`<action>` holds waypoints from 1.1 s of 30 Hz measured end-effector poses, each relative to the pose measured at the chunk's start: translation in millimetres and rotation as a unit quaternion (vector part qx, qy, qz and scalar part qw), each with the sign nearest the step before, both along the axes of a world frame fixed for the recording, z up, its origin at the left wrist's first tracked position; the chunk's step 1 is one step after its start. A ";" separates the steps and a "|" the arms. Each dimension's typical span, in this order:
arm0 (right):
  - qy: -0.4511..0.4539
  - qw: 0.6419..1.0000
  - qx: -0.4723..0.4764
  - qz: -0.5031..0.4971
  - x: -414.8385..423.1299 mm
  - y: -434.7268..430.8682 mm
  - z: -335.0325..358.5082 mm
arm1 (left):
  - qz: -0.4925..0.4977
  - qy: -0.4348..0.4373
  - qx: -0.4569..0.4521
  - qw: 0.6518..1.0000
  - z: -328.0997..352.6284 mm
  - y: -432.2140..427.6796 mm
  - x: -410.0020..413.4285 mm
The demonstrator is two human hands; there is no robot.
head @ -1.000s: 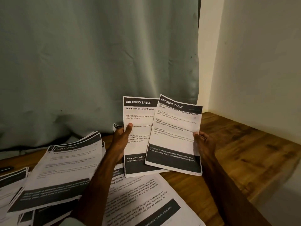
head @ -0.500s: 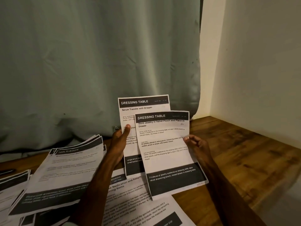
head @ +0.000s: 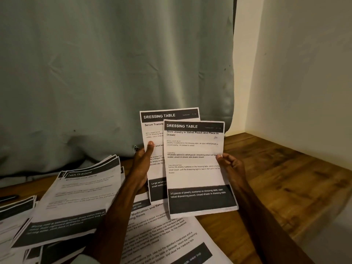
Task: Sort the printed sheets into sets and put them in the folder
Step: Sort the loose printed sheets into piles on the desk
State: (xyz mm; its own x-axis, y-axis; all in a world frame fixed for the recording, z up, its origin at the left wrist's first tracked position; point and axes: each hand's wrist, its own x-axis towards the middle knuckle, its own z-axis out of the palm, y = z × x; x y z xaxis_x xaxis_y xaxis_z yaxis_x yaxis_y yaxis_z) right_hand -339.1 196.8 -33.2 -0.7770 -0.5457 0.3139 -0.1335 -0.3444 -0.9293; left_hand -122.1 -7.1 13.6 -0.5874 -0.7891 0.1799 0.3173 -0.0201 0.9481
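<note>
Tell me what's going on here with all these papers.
A person is sorting printed sheets at a wooden table. The left hand holds the serum sheet, the right hand the jewelry sheet in front of it; both are headed Dressing Table. The Multi-Room pile and others lie on the table. No folder is in view.

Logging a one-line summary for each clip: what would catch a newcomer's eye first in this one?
Two DRESSING TABLE pages are held upright at centre: the left hand pinches the Serum Transfer sheet, and the right hand holds the Store Jewelry sheet, which overlaps in front of it. At lower left a fanned MULTI-ROOM stack lies on the wooden table, with a grey-green curtain behind.
</note>
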 end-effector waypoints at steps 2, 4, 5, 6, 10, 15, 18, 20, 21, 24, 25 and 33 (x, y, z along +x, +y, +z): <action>-0.012 1.000 -0.009 -0.014 3.4 -2.6 0.1 | -0.013 -0.011 -0.003 1.000 3.2 8.9 -5.5; -0.012 0.999 -0.007 -0.031 5.5 -5.1 0.0 | -0.035 -0.025 -0.015 0.999 5.6 18.5 -11.5; -0.010 0.999 -0.002 -0.037 5.2 -5.8 -0.2 | -0.045 -0.033 -0.021 0.998 6.6 23.2 -14.1; -0.011 0.999 0.001 -0.041 5.1 -5.8 0.4 | -0.051 -0.040 -0.026 0.998 8.6 28.2 -16.2; -0.040 0.998 -0.017 -0.035 5.6 -4.0 3.3 | -0.071 -0.043 -0.035 0.996 14.4 43.6 -24.0; -0.067 0.997 -0.019 -0.022 10.1 -11.3 1.3 | -0.089 -0.057 -0.023 0.994 19.5 52.0 -28.0; -0.063 0.997 -0.019 -0.032 15.6 -15.8 1.9 | -0.108 -0.042 0.016 0.993 22.9 52.2 -27.2; -0.053 0.997 -0.011 -0.046 17.4 -19.7 4.2 | -0.099 -0.054 0.015 0.994 25.2 50.4 -22.1; -0.048 0.997 -0.009 -0.052 17.3 -22.2 6.0 | -0.085 -0.065 0.003 0.994 25.9 48.7 -19.5; -0.021 0.998 0.000 -0.064 25.4 -25.5 22.5 | -0.045 -0.098 -0.034 0.994 29.7 43.8 -9.4; -0.006 0.998 0.000 -0.068 31.1 -26.9 30.9 | -0.031 -0.102 -0.041 0.993 33.1 41.2 -3.9; 0.018 0.996 -0.008 0.084 97.1 -47.2 95.6 | 0.076 -0.070 -0.120 0.987 89.8 15.9 79.9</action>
